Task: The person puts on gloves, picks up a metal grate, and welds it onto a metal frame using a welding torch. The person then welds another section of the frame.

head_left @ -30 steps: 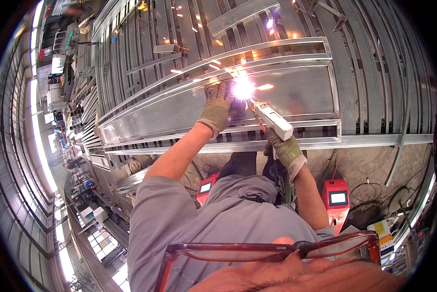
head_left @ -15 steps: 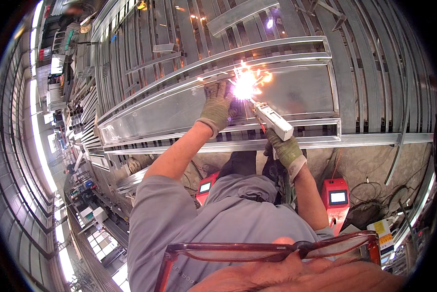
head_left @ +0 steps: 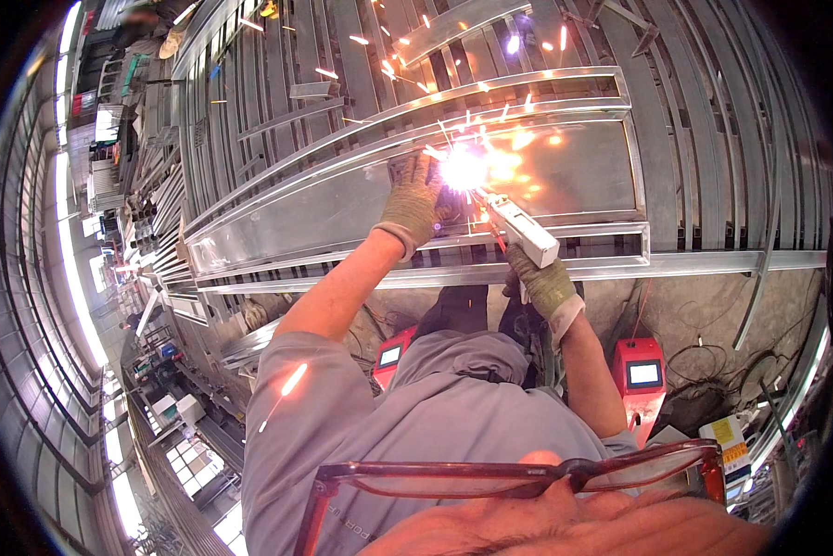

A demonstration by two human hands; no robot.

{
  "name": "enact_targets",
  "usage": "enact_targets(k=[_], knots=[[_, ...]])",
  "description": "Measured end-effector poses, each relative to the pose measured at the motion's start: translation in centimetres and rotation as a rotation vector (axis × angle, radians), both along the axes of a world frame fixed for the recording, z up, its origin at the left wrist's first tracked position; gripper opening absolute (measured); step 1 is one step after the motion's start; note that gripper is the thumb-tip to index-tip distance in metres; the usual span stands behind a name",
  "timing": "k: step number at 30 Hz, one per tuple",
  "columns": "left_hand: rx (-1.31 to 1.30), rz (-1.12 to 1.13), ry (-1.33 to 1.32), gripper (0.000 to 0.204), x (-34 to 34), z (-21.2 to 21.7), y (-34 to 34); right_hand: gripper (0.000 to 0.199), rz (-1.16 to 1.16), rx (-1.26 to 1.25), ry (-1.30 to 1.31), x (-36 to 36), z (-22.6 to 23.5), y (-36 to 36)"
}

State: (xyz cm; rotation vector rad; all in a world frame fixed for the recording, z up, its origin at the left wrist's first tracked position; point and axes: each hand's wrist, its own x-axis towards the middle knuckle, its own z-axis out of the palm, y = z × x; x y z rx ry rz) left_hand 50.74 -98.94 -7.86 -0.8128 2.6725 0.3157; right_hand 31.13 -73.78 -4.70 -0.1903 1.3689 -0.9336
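Note:
A flat grey metal panel (head_left: 578, 167) lies inside a shiny rectangular metal frame (head_left: 633, 167) in front of me. My left hand (head_left: 412, 206), in a greenish work glove, rests on the panel with its fingers stretched out. The fingertips are just left of a white-hot glow that throws sparks. In a matching glove, my right hand (head_left: 544, 278) grips a welding torch (head_left: 525, 230) with a white boxy body. The torch's tip points up and left into the glow. Glare hides the weld spot and the end of the tip.
Many parallel metal bars (head_left: 704, 167) run under and beyond the frame, with short offcuts (head_left: 314, 90) on top. A long rail (head_left: 713, 265) crosses the near side. Below stand a red machine (head_left: 641, 382) with a small screen, a second red unit (head_left: 390, 360) and loose cables (head_left: 699, 361).
The glow has grown larger and shifted slightly left. Sparks now fly wider, over the bars and across my left sleeve. Both hands and the torch hold nearly the same place.

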Motion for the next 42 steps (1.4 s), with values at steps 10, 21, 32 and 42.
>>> enact_targets(k=[10, 21, 32, 42], knots=[[-0.073, -0.023, 0.007, 0.091, 1.8, -3.0, -0.3, 0.041, -0.059, -0.015, -0.025, 0.3, 0.3, 0.2], [-0.055, -0.052, -0.116, 0.088, 0.5, -0.7, 0.0, 0.044, -0.035, 0.006, 0.003, 0.5, 0.3, 0.6], [-0.019, 0.006, 0.002, 0.092, 0.2, -0.7, 0.0, 0.05, -0.013, 0.032, 0.019, 0.9, -0.8, 1.1], [-0.109, -0.044, -0.034, 0.072, -0.5, 0.1, 0.3, 0.04, -0.033, 0.024, 0.028, 1.0, 0.3, 1.2]])
